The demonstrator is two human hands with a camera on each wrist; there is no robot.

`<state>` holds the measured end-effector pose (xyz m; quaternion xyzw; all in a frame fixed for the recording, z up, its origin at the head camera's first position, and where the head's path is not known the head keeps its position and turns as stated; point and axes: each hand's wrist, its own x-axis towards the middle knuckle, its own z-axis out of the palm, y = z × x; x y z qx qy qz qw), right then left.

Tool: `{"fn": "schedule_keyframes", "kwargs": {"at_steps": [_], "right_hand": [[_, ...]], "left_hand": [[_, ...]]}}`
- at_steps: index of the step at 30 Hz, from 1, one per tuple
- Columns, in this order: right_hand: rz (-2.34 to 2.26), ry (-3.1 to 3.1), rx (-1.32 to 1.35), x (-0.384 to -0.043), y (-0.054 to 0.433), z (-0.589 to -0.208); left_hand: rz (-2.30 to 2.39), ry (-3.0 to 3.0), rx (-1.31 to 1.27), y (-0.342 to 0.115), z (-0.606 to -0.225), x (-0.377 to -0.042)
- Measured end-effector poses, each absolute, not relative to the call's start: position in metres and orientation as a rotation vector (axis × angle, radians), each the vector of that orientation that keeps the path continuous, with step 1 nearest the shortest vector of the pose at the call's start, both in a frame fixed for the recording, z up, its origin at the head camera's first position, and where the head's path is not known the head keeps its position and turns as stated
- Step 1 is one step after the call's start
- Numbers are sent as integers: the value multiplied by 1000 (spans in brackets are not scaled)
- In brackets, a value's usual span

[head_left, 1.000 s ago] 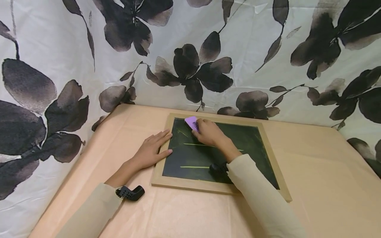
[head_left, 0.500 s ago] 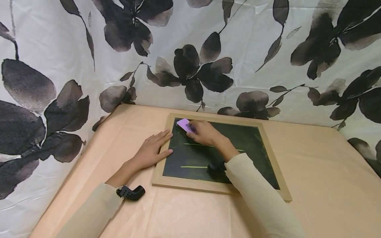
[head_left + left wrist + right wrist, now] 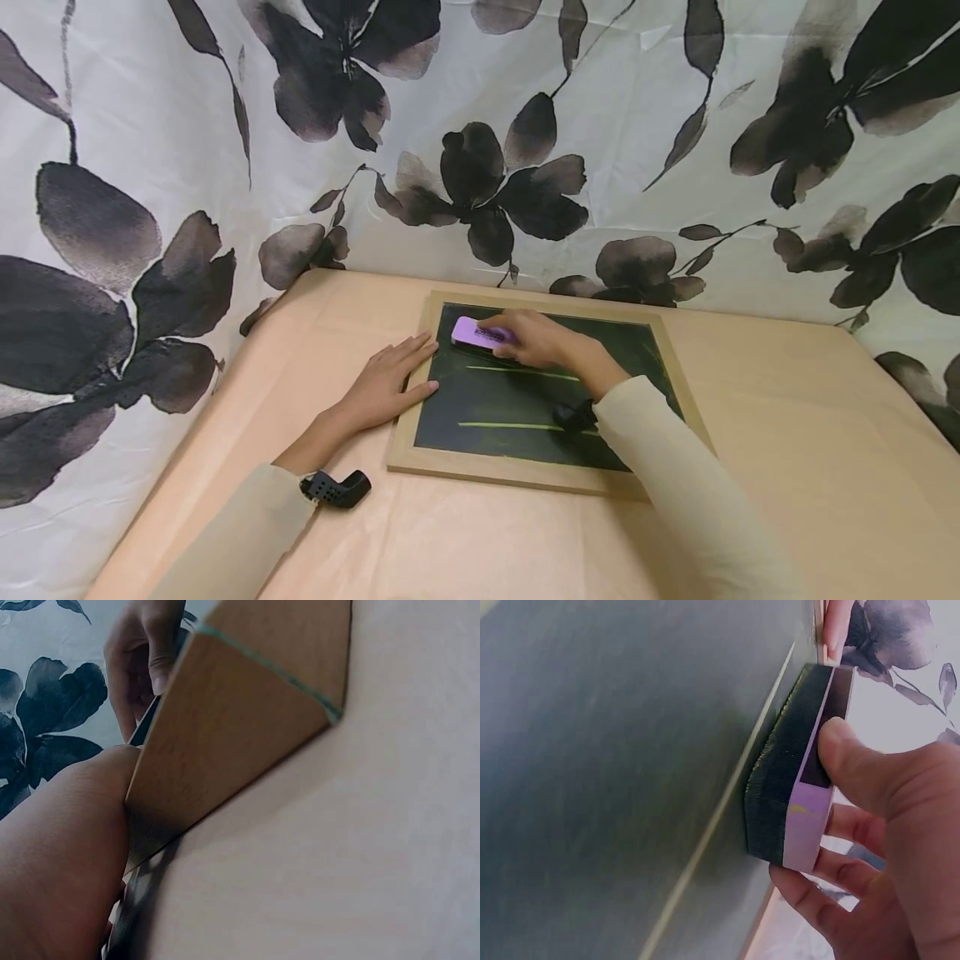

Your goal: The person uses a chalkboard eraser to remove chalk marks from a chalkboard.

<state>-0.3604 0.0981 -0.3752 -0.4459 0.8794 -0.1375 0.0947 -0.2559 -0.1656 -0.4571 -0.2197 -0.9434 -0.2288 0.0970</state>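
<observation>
A purple eraser with a dark felt underside is at the upper left of the framed chalkboard. My right hand grips it, thumb on one long side and fingers on the other, as the right wrist view shows. Just below the eraser runs a yellow chalk line, and a second chalk line lies lower on the board. On the left side of the wooden frame rests my left hand, its fingers straight and spread, fingertips touching the frame and board edge.
The board lies on a table with a peach cover. Behind and to the left hangs a white cloth with dark flowers. Each wrist wears a black camera, one at the left cuff.
My right hand has turned the eraser level and drawn it a little down from the board's top edge. The diagonal mark seen at upper left earlier no longer shows. My left hand stays put.
</observation>
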Motion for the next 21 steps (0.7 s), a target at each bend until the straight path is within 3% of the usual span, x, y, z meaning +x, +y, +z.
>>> {"fn": "schedule_keyframes", "kwargs": {"at_steps": [8,21], "right_hand": [[-195,2663,-1262,-355,123,-369],[-212,2866,-1263,-334,217,-362]], "left_hand": [[-693,-2789,-655,-164,-459,-254],[-685,-2787,-667,-167,-458,-253]]}}
